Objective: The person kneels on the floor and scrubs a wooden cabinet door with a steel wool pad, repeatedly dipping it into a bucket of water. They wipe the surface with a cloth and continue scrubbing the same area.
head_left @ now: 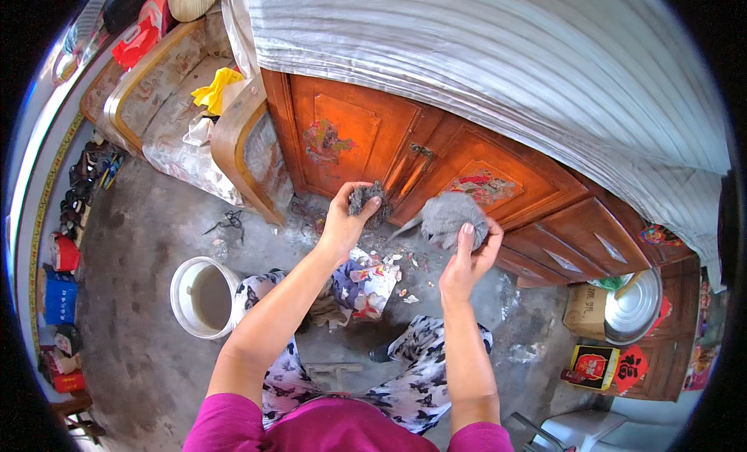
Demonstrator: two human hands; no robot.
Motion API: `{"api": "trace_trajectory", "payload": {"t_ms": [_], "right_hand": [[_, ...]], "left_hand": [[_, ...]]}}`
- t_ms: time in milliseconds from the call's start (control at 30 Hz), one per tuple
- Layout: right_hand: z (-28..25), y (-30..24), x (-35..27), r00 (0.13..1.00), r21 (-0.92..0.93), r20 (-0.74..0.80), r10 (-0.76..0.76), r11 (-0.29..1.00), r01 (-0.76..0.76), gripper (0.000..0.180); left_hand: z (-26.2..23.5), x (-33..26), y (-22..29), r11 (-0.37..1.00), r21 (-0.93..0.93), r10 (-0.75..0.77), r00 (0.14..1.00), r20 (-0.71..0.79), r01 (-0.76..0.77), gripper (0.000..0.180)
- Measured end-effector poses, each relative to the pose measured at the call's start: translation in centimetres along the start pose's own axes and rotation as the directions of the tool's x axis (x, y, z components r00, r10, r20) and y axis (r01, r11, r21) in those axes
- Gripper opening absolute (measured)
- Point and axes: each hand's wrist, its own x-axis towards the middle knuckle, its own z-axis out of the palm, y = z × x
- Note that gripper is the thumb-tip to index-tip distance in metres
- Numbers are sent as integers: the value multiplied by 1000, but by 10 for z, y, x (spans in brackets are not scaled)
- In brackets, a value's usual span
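In front of a reddish-brown wooden cabinet (354, 133), both my hands are raised. My left hand (342, 222) is closed around a dark grey scouring pad (369, 202), which looks like steel wool. My right hand (465, 261) grips a light grey cloth (454, 220), bunched up with a thin end hanging toward the left. Worn, colourful stickers mark the cabinet doors, one sticker (327, 141) on the left door and another sticker (484, 187) on the right, behind the cloth. Torn paper scraps (381, 285) lie on the floor below my hands.
A white bucket (177, 296) of murky water stands left of my knees. A patterned armchair (268, 160) with a yellow cloth (216, 90) adjoins the cabinet. At right are a cardboard box (585, 310) and a metal basin (634, 316). A pale curtain (467, 55) covers the cabinet's top.
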Motion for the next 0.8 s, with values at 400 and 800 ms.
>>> {"api": "trace_trajectory", "payload": {"t_ms": [400,800], "right_hand": [[208,21,83,267,-313,708,-654,48,949,44],[215,41,74,194,-218,919,-344,-33,975,32]], "left_hand": [[-129,50,21,997,70,-48,962,268,31,26],[-132,85,1,671,656,77,912,402,-346,44]]}}
